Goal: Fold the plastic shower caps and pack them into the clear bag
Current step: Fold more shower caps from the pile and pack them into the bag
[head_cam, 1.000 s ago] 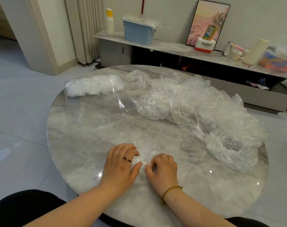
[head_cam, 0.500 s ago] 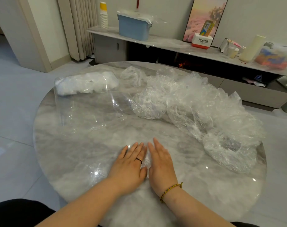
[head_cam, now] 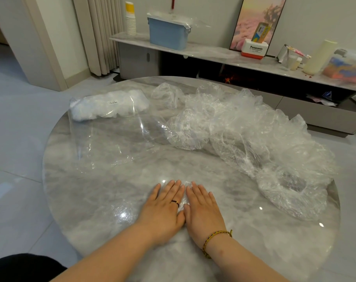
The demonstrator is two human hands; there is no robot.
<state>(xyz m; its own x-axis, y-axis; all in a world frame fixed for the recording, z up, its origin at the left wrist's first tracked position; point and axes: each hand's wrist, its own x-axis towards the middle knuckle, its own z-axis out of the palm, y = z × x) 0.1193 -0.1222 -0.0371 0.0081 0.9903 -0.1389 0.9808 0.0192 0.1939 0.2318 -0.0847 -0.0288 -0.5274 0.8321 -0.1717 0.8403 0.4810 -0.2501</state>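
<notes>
My left hand [head_cam: 164, 206] and my right hand [head_cam: 203, 208] lie flat side by side near the front of the round marble table [head_cam: 91, 200], fingers straight. They press down a small folded shower cap [head_cam: 183, 197]; only a thin strip of it shows between the hands. A long heap of loose crumpled shower caps [head_cam: 254, 143] stretches from the table's middle to its right edge. The clear bag [head_cam: 112, 131] lies at the back left, its far end filled with white folded caps [head_cam: 109, 106], its near part flat and see-through.
Behind the table runs a low shelf [head_cam: 213, 53] with a blue lidded box [head_cam: 168, 33], a stack of paper cups [head_cam: 130, 22], a Panasonic box [head_cam: 254, 50] and a picture. Pale tiled floor lies to the left.
My hands were curled, bunching the cap together; they have since opened flat and now press it against the table side by side.
</notes>
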